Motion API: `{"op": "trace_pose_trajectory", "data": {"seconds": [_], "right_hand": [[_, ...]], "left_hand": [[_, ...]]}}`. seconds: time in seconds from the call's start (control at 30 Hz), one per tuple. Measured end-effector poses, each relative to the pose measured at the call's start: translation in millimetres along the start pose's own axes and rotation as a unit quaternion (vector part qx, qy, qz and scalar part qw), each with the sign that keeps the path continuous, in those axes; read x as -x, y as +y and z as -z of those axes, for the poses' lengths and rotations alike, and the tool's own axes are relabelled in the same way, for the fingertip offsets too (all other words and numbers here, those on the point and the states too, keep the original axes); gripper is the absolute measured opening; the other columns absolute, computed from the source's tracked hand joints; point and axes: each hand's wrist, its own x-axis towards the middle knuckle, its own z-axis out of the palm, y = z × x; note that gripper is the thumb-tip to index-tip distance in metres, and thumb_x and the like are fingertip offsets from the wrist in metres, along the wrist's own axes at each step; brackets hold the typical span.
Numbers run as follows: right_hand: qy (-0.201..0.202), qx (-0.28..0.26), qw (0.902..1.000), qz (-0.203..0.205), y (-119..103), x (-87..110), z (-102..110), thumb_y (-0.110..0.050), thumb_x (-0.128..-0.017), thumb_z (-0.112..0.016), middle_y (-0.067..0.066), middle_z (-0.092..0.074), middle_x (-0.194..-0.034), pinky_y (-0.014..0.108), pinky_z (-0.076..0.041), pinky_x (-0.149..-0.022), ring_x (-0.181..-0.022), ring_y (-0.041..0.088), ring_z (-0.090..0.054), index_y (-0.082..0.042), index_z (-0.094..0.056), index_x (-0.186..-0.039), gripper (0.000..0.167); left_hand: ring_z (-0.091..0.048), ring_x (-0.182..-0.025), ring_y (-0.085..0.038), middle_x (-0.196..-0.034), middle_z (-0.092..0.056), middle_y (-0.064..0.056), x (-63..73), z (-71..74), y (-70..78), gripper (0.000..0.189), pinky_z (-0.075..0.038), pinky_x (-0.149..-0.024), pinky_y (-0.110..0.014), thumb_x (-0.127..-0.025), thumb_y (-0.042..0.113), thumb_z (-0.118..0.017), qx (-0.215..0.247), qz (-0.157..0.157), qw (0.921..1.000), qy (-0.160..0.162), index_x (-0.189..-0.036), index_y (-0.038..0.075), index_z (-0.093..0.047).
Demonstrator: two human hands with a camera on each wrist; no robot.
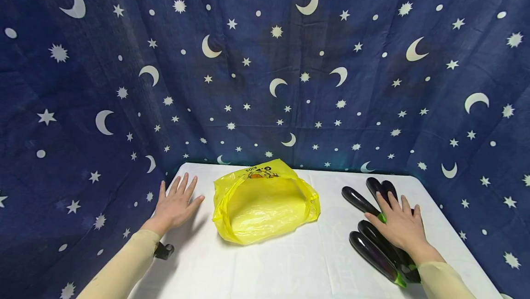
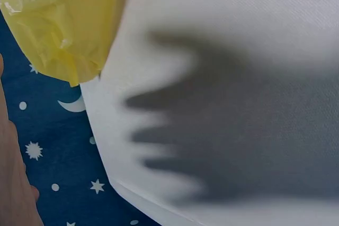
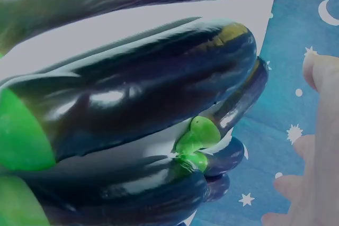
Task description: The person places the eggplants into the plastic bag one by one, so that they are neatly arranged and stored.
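Observation:
A yellow plastic bag [image 1: 265, 204] lies at the middle of the white table with its wide mouth facing me and a printed cartoon on its far side. My left hand [image 1: 175, 204] is over the table to the bag's left, fingers spread, holding nothing; its shadow falls on the cloth in the left wrist view. At the right, my right hand [image 1: 399, 223] hovers palm down over several dark eggplants [image 1: 374, 255] with green caps, fingers spread and partly covering them. Close up in the right wrist view, one glossy eggplant [image 3: 148, 93] lies among others, the fingers apart from it.
The white tabletop [image 1: 290, 267] has its far edge against a dark blue curtain [image 1: 248, 83] with moons and stars, which also closes off both sides. A small black object [image 1: 164, 250] shows under my left wrist.

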Motion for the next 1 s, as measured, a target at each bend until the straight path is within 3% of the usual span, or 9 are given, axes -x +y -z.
{"op": "trace_pose_trajectory", "data": {"seconds": [0.3,0.57,1.0], "right_hand": [[0.006,-0.014,0.9999,-0.006,3,5.3,3,-0.074,-0.095,-0.043,0.037,-0.020,-0.160,0.078,0.014,-0.105,-0.143,0.064,-0.004,-0.012,-0.018,-0.165,0.097],[-0.001,-0.043,0.9988,-0.023,8,10.7,10,-0.072,-0.097,-0.043,0.039,-0.017,-0.159,0.081,0.008,-0.104,-0.141,0.067,-0.006,-0.006,-0.019,-0.163,0.096],[0.003,-0.066,0.9971,-0.038,22,14.5,13,-0.067,-0.099,-0.045,0.042,-0.018,-0.156,0.084,0.000,-0.102,-0.137,0.070,-0.011,-0.002,-0.014,-0.163,0.097]], "left_hand": [[-0.011,-0.153,-0.044,-0.169,-0.013,-0.020,-0.4,7.0,7.0,0.082,0.009,-0.115,-0.068,-0.102,0.067,-0.031,0.008,-0.015,0.9998,0.005,-0.164,0.013,-0.025],[-0.012,-0.153,-0.043,-0.168,-0.015,-0.019,-2.5,14.5,15.1,0.082,0.005,-0.116,-0.069,-0.103,0.068,-0.030,0.010,-0.032,0.9994,0.007,-0.164,0.014,-0.024],[-0.008,-0.154,-0.041,-0.170,-0.010,-0.016,-1.6,22.2,30.6,0.079,0.006,-0.117,-0.066,-0.104,0.064,-0.032,0.041,-0.048,0.9980,0.003,-0.165,0.014,-0.021]]}}
